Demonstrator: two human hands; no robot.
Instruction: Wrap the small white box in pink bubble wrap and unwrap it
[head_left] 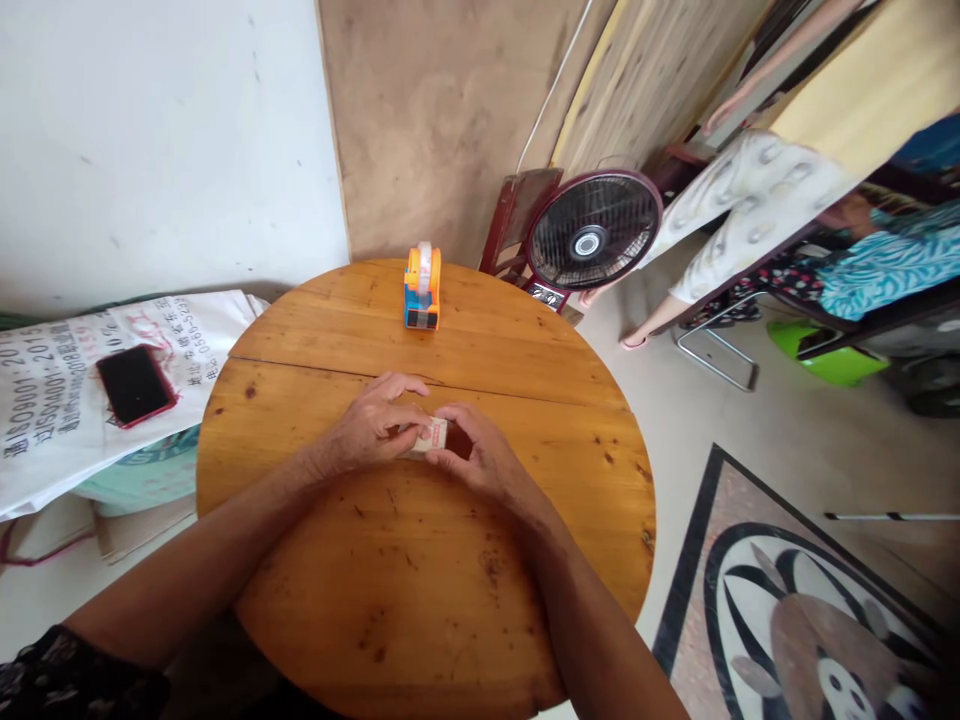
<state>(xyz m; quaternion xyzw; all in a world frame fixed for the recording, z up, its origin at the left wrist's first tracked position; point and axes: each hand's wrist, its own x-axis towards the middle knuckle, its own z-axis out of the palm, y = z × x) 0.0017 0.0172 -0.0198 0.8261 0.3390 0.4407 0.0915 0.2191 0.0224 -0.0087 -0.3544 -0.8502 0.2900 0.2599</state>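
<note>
Between my hands, at the middle of the round wooden table [420, 560], is a small pale box [435, 436] with red print. My left hand [379, 425] is at its left side, with fingertips on the box and the index finger raised and curved. From the right, my right hand [476, 450] grips the box's edge between thumb and fingers. Parts of the box are hidden under my fingers. Beyond my hands, near the far edge of the table, stands an orange and blue tape dispenser [423, 290] with a roll of tape in it.
A red-edged phone [136, 385] lies on a white printed sack [45, 400] to the left. Past the table stands a fan [589, 235] by a wooden chair [517, 220]. A person in patterned trousers [750, 190] stands at the right, with another person partly visible beyond. Patterned tiles [795, 600] mark the floor.
</note>
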